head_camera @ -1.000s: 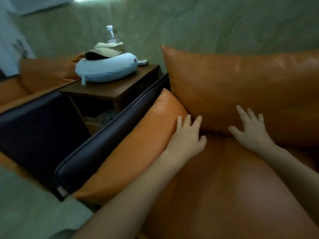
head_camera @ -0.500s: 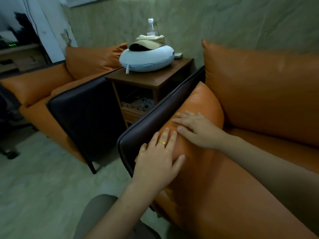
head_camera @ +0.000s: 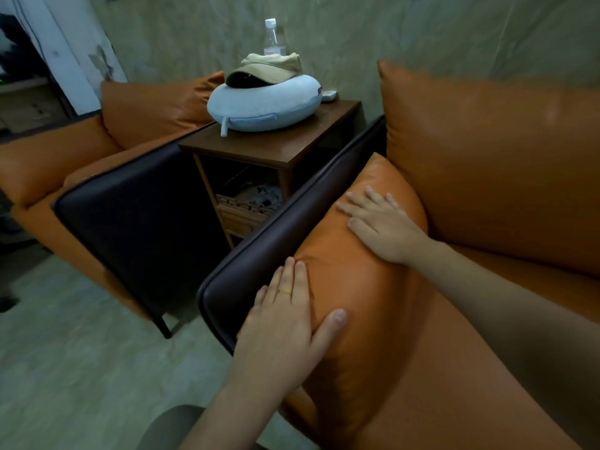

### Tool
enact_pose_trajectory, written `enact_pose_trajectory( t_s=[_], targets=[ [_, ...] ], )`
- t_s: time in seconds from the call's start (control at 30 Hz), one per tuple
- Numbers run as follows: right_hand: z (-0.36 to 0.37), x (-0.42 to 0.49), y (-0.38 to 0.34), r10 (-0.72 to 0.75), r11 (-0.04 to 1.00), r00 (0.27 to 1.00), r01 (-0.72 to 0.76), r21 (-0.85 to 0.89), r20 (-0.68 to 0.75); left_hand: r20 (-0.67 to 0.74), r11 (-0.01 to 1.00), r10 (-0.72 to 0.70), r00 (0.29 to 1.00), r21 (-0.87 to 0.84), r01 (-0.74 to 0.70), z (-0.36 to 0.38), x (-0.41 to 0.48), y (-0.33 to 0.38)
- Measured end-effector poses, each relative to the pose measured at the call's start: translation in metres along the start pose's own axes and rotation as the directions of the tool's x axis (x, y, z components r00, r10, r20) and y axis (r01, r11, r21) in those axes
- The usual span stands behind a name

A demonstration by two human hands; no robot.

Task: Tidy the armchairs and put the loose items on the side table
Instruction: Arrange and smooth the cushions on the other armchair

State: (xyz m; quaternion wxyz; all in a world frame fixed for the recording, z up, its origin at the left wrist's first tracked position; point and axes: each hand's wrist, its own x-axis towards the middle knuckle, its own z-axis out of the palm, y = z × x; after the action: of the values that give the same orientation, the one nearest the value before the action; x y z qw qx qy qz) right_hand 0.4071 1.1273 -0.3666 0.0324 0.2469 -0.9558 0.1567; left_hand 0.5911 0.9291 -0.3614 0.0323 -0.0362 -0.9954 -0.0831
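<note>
Both my hands lie flat on the orange arm cushion [head_camera: 344, 274] of the near armchair. My left hand [head_camera: 285, 323] presses its front end beside the dark brown side panel [head_camera: 276, 228], fingers apart, holding nothing. My right hand [head_camera: 383, 225] rests palm down further back on the same cushion. The orange back cushion [head_camera: 493, 157] stands upright behind. On the brown side table [head_camera: 285, 147] between the two armchairs sit a pale blue neck pillow [head_camera: 266, 105], a beige cap [head_camera: 266, 69] on top of it, a clear water bottle [head_camera: 274, 37] and a small white remote [head_camera: 329, 95].
A second orange armchair [head_camera: 81, 157] with a dark side panel stands left of the side table. The table's lower shelf [head_camera: 250, 203] holds papers or boxes. Grey-green floor [head_camera: 81, 368] lies at the lower left, with a chair base at the far left edge.
Both hands left the seat and back cushion and came onto the arm cushion. In the last half second they spread a little further apart along it; my view shifted left.
</note>
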Motion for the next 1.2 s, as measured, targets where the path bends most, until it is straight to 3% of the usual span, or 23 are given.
enact_pose_trajectory(
  t_s=[0.23,0.37,0.5,0.6,0.8,0.93,1.03,1.2],
  targets=[
    [-0.011,0.062,0.049,0.251,0.968,0.967,-0.250,-0.028,0.035,-0.069,0.989,-0.046,0.997,-0.145,0.035,0.032,-0.010,-0.001],
    [-0.013,0.092,0.074,0.394,0.906,0.918,-0.396,0.148,0.045,-0.111,0.981,-0.054,0.992,-0.192,0.032,0.042,-0.005,0.000],
    [-0.001,0.072,0.063,0.561,0.770,0.823,-0.481,0.420,-0.087,-0.140,0.988,-0.019,0.990,-0.156,-0.003,0.042,-0.005,-0.005],
    [0.011,0.025,0.049,0.621,0.673,0.778,-0.466,0.575,-0.097,-0.175,0.988,-0.026,0.984,-0.154,-0.002,0.039,-0.009,-0.003],
    [0.044,-0.082,-0.003,0.480,0.741,0.870,-0.333,0.583,-0.112,-0.198,0.991,0.028,0.980,-0.123,-0.053,0.020,-0.018,-0.004],
    [0.070,-0.141,-0.064,0.469,0.706,0.867,-0.254,0.661,-0.169,-0.042,0.978,0.205,0.978,-0.025,-0.206,-0.003,-0.022,-0.020],
    [0.091,-0.167,-0.102,0.479,0.679,0.855,-0.217,0.701,-0.199,0.028,0.966,0.257,0.966,0.003,-0.257,-0.010,-0.023,-0.033],
    [0.123,-0.183,-0.141,0.571,0.629,0.775,-0.201,0.751,-0.271,-0.177,0.899,0.301,0.937,-0.275,-0.340,0.010,-0.024,-0.044]
  ],
)
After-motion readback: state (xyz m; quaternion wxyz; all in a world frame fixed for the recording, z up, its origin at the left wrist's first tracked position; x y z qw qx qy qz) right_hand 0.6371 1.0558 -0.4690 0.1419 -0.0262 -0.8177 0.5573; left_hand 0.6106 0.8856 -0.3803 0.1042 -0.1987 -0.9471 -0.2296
